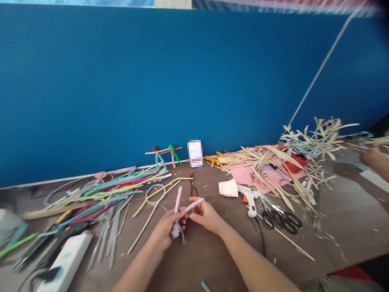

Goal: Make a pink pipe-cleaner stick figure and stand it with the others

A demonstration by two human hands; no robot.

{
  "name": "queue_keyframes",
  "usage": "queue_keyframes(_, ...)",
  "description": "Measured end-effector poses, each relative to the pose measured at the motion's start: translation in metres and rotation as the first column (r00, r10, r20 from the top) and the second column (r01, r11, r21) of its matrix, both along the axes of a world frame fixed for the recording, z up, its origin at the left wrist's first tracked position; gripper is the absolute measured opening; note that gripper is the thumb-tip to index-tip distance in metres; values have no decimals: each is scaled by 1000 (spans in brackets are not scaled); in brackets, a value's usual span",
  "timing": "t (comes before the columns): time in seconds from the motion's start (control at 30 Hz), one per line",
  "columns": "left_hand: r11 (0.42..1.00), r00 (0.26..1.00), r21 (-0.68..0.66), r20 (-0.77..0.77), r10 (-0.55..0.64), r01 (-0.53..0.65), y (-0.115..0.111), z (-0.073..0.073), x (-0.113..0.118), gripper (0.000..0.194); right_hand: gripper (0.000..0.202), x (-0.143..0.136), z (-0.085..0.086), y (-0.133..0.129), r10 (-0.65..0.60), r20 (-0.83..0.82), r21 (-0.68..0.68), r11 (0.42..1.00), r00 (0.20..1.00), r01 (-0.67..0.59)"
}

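Note:
My left hand is closed around a lilac pipe-cleaner shape, with one strand standing upright above the fingers and a coiled part below. A thin translucent strip pokes out beneath it. Another lilac strand slants up to the right, and my right hand pinches it near its upper end. Both hands are close together over the brown table. Just beyond them lies a dark red beaded strand. Two small pipe-cleaner figures, one red-headed and one green-headed, lean near the blue panel.
Colourful pipe cleaners, glue sticks and a white power strip lie left. At right are a glue gun, black-handled scissors, pale strips and pink cloth. Another person's hand is far right.

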State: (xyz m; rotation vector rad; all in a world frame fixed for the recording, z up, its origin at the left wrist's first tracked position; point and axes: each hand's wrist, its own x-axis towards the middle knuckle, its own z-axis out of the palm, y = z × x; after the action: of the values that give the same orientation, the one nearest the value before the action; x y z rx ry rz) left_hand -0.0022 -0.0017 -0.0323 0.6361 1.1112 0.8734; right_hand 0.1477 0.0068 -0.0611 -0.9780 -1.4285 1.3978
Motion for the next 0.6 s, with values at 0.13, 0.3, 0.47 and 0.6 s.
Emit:
queue_keyframes(0.13,990,978,-141,204,48,-19,1,-2,-1,20,33,2,-5,8,34,-161,-126,991,986,-55)
queue_keyframes(0.3,990,948,-114,317,-41,81,-3,-8,4,23,32,4,-3,7,6,-194,-200,979,981,-45)
queue_keyframes(0.47,989,933,-44,340,-120,143,-8,-14,7,21,25,4,-4,5,-32,-137,-184,983,990,6)
queue_keyframes(0.6,991,943,-10,307,-125,135,-14,-20,4,20,23,4,-6,6,-47,-108,-169,985,993,28)
